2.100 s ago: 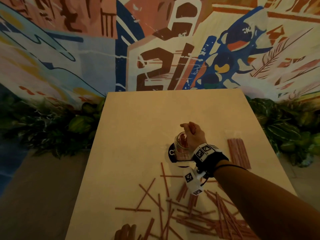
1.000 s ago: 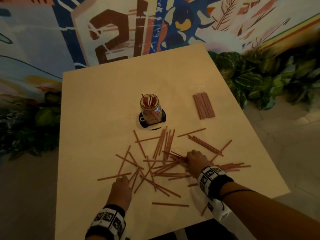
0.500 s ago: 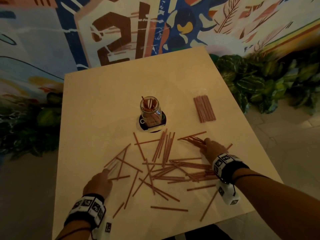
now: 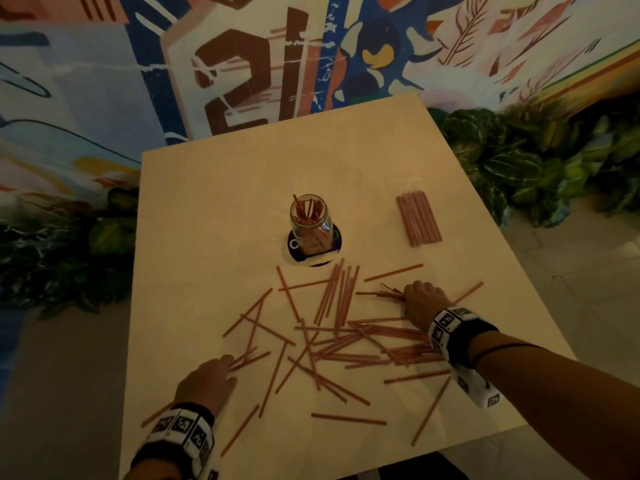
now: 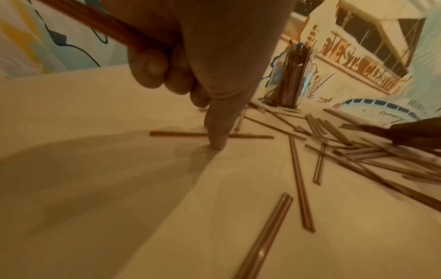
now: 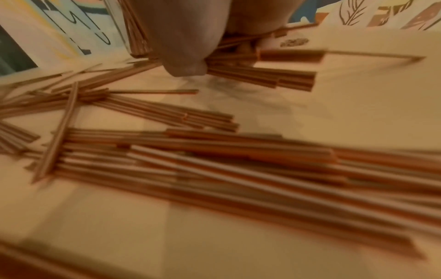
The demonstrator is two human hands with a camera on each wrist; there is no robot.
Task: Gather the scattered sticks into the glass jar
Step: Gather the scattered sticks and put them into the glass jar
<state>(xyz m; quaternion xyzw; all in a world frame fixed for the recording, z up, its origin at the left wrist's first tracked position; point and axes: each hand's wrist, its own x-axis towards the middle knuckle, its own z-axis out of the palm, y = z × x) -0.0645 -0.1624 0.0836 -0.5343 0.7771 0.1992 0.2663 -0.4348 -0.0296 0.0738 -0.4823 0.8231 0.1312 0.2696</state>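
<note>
The glass jar (image 4: pixel 308 223) stands mid-table on a dark coaster, with several thin red-brown sticks upright in it; it also shows in the left wrist view as the jar (image 5: pixel 290 79). Many sticks (image 4: pixel 332 337) lie crisscrossed on the table in front of it. My left hand (image 4: pixel 225 363) is at the pile's left edge. It holds a few sticks (image 5: pixel 107 24) in its curled fingers, and its index finger (image 5: pixel 216 136) presses on one lying stick. My right hand (image 4: pixel 407 296) is at the pile's right side, its fingers closed on a small bunch of sticks (image 6: pixel 262 75).
A clear packet of the same sticks (image 4: pixel 419 220) lies right of the jar. The square beige table (image 4: pixel 214 209) backs onto a painted wall, with leafy plants (image 4: pixel 519 161) on both sides. Some sticks lie close to the near table edge (image 4: pixel 429 410).
My right hand left the jar's mouth and came down to the sticks on the right. My left hand came into view at the pile's left edge and picked up a few sticks.
</note>
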